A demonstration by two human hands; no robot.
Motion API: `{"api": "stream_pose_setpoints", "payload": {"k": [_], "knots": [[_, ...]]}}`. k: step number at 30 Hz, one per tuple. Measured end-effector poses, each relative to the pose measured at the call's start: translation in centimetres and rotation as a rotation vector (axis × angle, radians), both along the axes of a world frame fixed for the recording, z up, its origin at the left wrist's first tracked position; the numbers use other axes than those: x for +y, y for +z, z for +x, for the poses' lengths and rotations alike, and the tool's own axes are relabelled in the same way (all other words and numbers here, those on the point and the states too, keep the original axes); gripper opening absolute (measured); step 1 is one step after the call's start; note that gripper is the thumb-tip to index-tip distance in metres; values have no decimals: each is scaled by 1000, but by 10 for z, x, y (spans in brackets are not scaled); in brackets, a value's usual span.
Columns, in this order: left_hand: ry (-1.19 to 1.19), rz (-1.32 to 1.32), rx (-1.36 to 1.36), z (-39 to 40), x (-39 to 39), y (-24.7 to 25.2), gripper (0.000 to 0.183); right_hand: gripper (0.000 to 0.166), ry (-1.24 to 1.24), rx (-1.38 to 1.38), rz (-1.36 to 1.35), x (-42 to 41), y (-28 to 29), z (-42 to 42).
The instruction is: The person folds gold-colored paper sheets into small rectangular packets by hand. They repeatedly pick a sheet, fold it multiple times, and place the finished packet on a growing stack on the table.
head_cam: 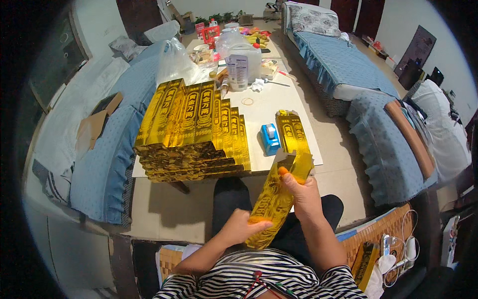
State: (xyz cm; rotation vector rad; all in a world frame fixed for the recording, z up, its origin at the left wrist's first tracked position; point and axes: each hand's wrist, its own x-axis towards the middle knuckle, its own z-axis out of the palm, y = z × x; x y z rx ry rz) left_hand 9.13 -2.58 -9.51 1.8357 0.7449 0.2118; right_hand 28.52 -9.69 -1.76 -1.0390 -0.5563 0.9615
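Both my hands hold a long gold foil-printed paper carton (pixel 270 203), tilted over my lap. My left hand (pixel 244 228) grips its lower end, the thumb lying across the printed face. Near the upper end, my right hand (pixel 304 190) clasps the side, with an orange cover on the thumb tip. Grey inner flaps stick up at that end, and the carton looks partly unfolded there. Just beyond it on the table lie flat gold cartons (pixel 293 129), beside a blue tape dispenser (pixel 270 138). A large stepped stack of formed gold boxes (pixel 186 119) stands to the left.
On the white table (pixel 257 106) are a rubber band (pixel 247 101), a white pouch (pixel 237 73), a plastic jug (pixel 254 56) and a clear plastic bag (pixel 173 61). Blue-covered sofas (pixel 343 63) flank it. More gold cartons (pixel 364 261) and a power strip (pixel 405 261) lie at my right.
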Motion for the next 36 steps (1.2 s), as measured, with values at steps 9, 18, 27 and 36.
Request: {"api": "stream_pose_setpoints", "payload": {"k": [9,18,27,36], "knots": [[-178,-535,-277,-45,9,8,52,79,427,57,16,30,-41,-33],[117,-322,-372,-76,13,-15,82,79,566,-172,118,34,-25,-56],[302,-447,-615,-65,9,65,53,75,698,-506,-3,28,-48,-83],[313,-374,-581,-61,2,56,49,77,747,-419,68,22,-63,-89]]}}
